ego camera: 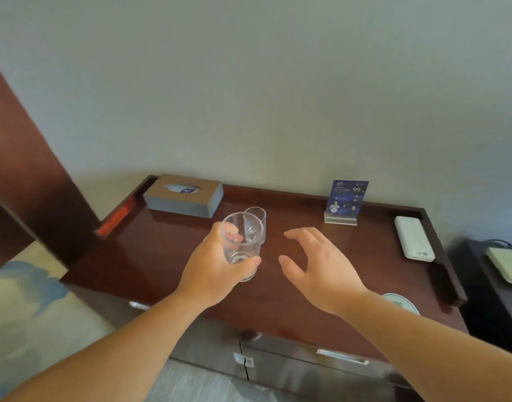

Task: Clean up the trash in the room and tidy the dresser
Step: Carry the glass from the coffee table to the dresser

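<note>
Here, the left hand (217, 265) grips a clear glass (244, 248) over the middle of the dresser (162, 256). The thumb lies across the near side low down and the fingers curl round the far side, showing through the wall. The glass tilts with its mouth toward the camera and looks empty; whether its base touches the wood cannot be told. Just behind it a second glass (259, 221) stands upright on the top, also with nothing visible inside. The two overlap in the view, so contact between them cannot be judged. The right hand (321, 265) hovers to the right of both glasses, fingers spread wide and lightly bent, holding nothing. At the back left corner sits a grey tissue box (185, 198), with a tissue (183, 188) showing in its oval slot. A blue printed card (347, 197) stands in a small base near the back rail, and a white flat device (413, 238) lies by the right edge. A round white object (401, 303) shows partly behind the right forearm.
</note>
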The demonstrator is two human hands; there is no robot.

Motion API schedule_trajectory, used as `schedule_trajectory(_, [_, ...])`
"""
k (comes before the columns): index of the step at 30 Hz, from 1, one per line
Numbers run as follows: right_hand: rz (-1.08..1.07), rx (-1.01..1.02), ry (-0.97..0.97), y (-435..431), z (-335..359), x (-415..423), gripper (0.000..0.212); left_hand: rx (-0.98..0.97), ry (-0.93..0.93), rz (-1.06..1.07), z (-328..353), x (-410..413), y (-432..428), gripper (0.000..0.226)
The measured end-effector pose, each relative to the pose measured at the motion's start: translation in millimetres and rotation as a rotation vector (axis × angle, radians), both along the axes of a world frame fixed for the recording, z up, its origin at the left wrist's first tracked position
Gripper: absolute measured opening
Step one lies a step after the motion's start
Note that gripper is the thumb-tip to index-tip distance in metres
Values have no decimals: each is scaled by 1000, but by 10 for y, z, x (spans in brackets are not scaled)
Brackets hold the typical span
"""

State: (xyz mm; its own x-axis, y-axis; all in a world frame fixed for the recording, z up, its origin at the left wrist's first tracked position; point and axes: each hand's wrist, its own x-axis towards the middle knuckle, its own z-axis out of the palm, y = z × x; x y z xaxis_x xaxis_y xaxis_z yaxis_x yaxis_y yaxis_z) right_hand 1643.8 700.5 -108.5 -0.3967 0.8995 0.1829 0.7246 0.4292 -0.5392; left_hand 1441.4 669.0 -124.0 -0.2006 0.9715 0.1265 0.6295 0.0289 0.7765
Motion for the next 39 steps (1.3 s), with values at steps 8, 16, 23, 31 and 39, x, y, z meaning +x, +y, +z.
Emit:
schedule_trajectory(8, [-179, -57, -45, 443, -232, -352, 47, -72, -65, -188, -438, -407, 596, 45])
schedule_trajectory(16, [-221, -160, -91, 607, -675, -509, 47, -216, -73, -241, -1155, -570, 828, 55])
schedule_trajectory(23, [-218, -213, -101, 740, -870, -493, 46, -246, -150, -200, -1478, -563, 867, 64])
schedule_trajectory(31, [-198, -225, -94, 824, -969, -510, 46, -259, -143, -204, -1594, -565, 910, 59])
schedule_trajectory(39, [-184, -216, -97, 869, -976, -501, 45, -307, -139, -258, -1622, -587, 945, 66])
